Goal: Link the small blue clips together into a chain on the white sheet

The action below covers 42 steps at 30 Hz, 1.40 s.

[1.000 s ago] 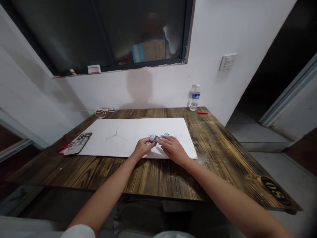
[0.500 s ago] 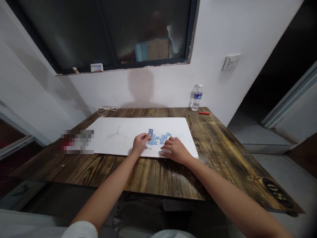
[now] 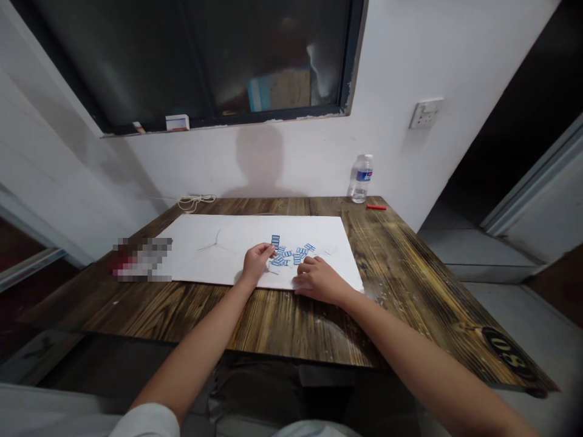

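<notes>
My left hand (image 3: 256, 264) is closed in a pinch at the left of a loose group of small blue-and-white striped pieces (image 3: 286, 254). From its fingertips a taller striped piece (image 3: 276, 239) rises; whether it is a single piece or several joined is too small to tell. My right hand (image 3: 319, 279) rests low over the front right of the white board (image 3: 246, 227), fingers apart and bent, just short of the nearest striped pieces. Nothing shows in it, though its palm is hidden. A short dark line or stick (image 3: 274, 272) lies between the hands.
The board lies on a dark-grained wooden table (image 3: 182, 309). Thin crossed lines or sticks (image 3: 216, 244) mark its left half. A water bottle (image 3: 362, 179) and a red stick-like object (image 3: 376, 207) occupy the back right corner. Coiled white cable (image 3: 195, 201) sits at the back left.
My right hand has drawn slightly down and its fingers have curled a little more. The left hand keeps its pinch, with the striped piece almost unmoved.
</notes>
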Available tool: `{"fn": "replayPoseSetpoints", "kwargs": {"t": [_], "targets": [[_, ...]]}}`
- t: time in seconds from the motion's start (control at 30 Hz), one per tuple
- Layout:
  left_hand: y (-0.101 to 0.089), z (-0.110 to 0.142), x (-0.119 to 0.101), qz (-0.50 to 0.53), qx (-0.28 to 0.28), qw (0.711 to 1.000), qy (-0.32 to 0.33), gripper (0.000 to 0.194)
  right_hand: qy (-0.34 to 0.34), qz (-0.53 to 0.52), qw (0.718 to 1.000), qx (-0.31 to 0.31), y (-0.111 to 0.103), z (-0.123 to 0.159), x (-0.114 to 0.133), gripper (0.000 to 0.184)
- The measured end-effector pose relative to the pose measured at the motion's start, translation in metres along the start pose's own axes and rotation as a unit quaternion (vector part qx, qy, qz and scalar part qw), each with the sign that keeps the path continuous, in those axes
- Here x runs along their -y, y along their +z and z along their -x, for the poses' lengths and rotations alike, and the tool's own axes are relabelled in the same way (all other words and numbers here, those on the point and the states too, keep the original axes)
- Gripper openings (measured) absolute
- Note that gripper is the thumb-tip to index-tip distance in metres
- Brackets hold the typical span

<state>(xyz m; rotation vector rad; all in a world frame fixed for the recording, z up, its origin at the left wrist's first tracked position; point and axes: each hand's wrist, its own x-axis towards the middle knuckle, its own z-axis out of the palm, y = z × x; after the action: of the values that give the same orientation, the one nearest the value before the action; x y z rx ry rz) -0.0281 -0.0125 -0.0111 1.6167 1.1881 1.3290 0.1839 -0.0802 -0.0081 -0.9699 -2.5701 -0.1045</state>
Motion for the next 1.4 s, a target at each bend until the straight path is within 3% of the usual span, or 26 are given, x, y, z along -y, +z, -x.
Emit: {"fn": "replayPoseSetpoints", "kwargs": {"t": [0.3,0.53,0.67,0.83,0.97,1.1,1.23,1.4], "targets": [[0.002,0.001,-0.002,0.004,0.010,1.000,-0.001,0.023,-0.022,0.015,1.000,0.009,0.002,-0.001,0.001,0.015],[0.002,0.001,-0.003,-0.002,0.007,1.000,-0.005,0.026,-0.036,-0.010,0.999,0.001,0.003,-0.001,0.002,0.021],[0.002,0.001,-0.002,0.007,0.015,1.000,-0.005,0.024,-0.007,-0.020,0.999,-0.034,0.000,-0.001,-0.001,0.021],[0.003,0.001,-0.001,0.013,0.023,1.000,-0.006,0.024,0.057,-0.060,0.988,-0.131,-0.004,-0.001,-0.006,0.020],[0.004,0.002,-0.001,0.000,0.033,0.999,-0.006,0.025,0.135,-0.165,0.953,-0.214,-0.005,-0.001,-0.008,0.018],[0.004,0.004,-0.001,-0.032,0.079,0.996,-0.001,0.029,0.229,-0.331,0.883,-0.241,-0.003,-0.004,-0.009,0.020],[0.006,0.009,-0.005,-0.088,0.136,0.987,0.004,0.030,0.273,-0.440,0.819,-0.248,0.003,-0.006,-0.012,0.027],[0.009,0.015,-0.015,-0.118,0.183,0.975,0.047,0.027,0.283,-0.470,0.799,-0.244,0.007,-0.007,-0.011,0.030]]}}
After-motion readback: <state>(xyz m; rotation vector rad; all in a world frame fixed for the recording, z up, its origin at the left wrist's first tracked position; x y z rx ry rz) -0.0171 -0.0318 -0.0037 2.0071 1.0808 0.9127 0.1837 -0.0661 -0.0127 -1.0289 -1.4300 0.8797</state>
